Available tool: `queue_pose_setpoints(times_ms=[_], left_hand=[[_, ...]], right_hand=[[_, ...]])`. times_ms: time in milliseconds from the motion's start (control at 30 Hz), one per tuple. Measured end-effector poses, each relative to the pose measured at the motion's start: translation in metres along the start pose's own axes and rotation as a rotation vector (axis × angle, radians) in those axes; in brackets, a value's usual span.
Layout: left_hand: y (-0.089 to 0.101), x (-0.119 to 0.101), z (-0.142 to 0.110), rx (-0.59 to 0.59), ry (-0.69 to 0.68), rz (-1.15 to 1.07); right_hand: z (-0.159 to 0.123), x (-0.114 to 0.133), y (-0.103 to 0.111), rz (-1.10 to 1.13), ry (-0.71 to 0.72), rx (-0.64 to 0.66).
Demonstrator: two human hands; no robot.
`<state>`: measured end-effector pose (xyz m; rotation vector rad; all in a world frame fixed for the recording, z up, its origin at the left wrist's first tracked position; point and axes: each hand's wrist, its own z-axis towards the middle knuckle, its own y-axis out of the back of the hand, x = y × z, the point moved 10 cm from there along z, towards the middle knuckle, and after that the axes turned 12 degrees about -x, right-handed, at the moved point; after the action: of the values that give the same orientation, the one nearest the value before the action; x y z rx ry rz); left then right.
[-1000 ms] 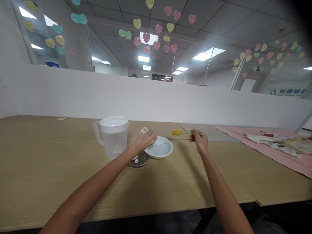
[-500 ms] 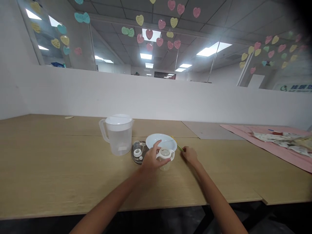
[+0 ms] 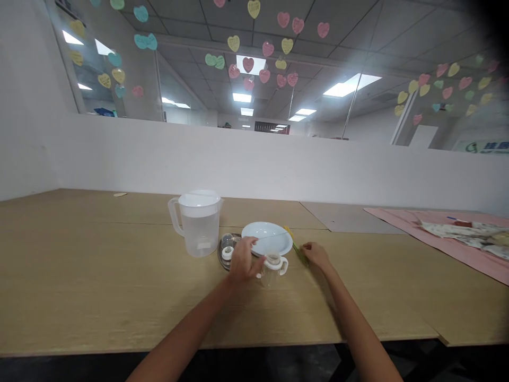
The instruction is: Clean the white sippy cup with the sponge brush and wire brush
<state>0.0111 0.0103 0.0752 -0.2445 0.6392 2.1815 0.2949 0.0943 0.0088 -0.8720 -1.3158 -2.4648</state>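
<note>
My left hand, thumb and fingers apart, is just left of a clear feeding bottle with a white collar and side handles. The bottle stands upright; whether my thumb touches it, I cannot tell. To its right, my right hand hovers low by a thin green stick with a yellow end, its fingertips close beside the stick. Behind the bottle sits a white oval bowl, crossed by a thin line. Partly hidden behind my left hand, a round metal tray carries a white ring cap and a clear cover.
A translucent pitcher with a white lid stands behind and left of the tray. At the far right, a pink cloth bears several items. A low white wall borders the table at the back.
My left hand has drawn away leftward and down from the bottle's top, uncovering its collar. My right hand has loosened from the green stick, more of which now shows. The view has tilted slightly.
</note>
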Motion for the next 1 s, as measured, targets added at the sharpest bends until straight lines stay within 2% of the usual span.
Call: queue_pose_setpoints(times_ms=[67, 100, 133, 167, 233, 300, 467, 667, 833, 1000], left_hand=[[0.019, 0.035, 0.011, -0.176, 0.191, 0.054], [0.023, 0.051, 0.014, -0.211, 0.268, 0.098], [0.022, 0.064, 0.017, -0.199, 0.317, 0.154], [0.018, 0.076, 0.019, -0.153, 0.344, 0.224], [0.003, 0.095, 0.019, 0.01, 0.352, 0.371], [-0.011, 0.104, 0.015, 0.13, 0.317, 0.443], [-0.03, 0.098, 0.004, 0.288, 0.166, 0.52], [-0.04, 0.088, 0.0, 0.413, 0.069, 0.583], [-0.04, 0.089, -0.002, 0.444, 0.061, 0.61], [-0.032, 0.08, 0.005, 0.391, 0.082, 0.619]], right_hand=[[0.007, 0.003, 0.005, 0.025, -0.022, -0.055], [0.01, 0.006, 0.006, 0.038, -0.028, -0.076], [0.014, 0.011, 0.006, 0.052, -0.031, -0.091], [0.018, 0.017, 0.003, 0.067, -0.031, -0.099], [0.025, 0.031, -0.004, 0.099, -0.022, -0.099], [0.032, 0.045, -0.014, 0.128, -0.006, -0.085], [0.04, 0.07, -0.027, 0.163, 0.017, -0.054], [0.038, 0.085, -0.019, 0.279, 0.038, -0.062], [0.033, 0.094, -0.013, 0.49, 0.045, -0.041], [0.027, 0.101, -0.011, 0.674, 0.041, -0.01]])
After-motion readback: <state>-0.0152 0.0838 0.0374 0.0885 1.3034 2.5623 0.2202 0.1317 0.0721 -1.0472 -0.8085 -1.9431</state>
